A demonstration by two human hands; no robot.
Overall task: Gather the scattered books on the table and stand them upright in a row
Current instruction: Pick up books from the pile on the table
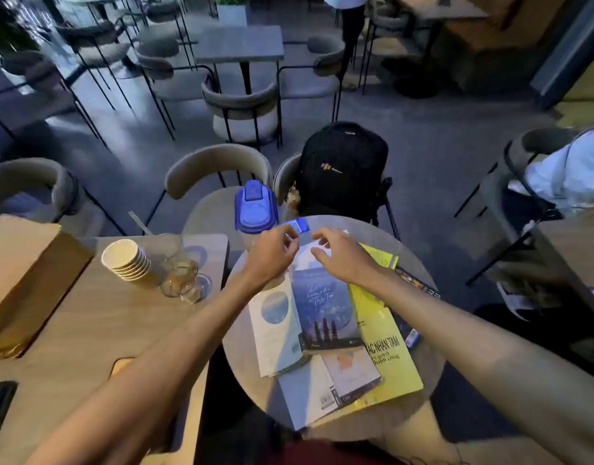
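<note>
Café floor behind, dim, with grey padded chairs and small square tables; black backpack point(342, 169) on the chair just beyond the round table point(245, 347); blue-lidded jug point(255, 209) at the table's far left edge.

Books lie flat in a loose overlapping heap on the round table, none upright; dark blue book point(326, 310) on top at centre; white book with a round picture point(275, 327) to its left, partly under it; yellow book point(386, 357) to the right, under the blue one; two pale books point(352, 370) nearest the camera; dark book point(413, 286) at the right rim, mostly covered.

Both arms reach across the heap to a white book point(305, 255) at the far side; left hand point(272, 253) with fingers curled at its far left corner; right hand point(342, 253) with fingers bent and spread, tips on its right edge; cannot tell whether either hand has actually closed on it or only touches.

Wooden table point(87, 313) to the left carries a stack of paper cups point(128, 260) and a glass point(181, 280) just beside them.
</note>
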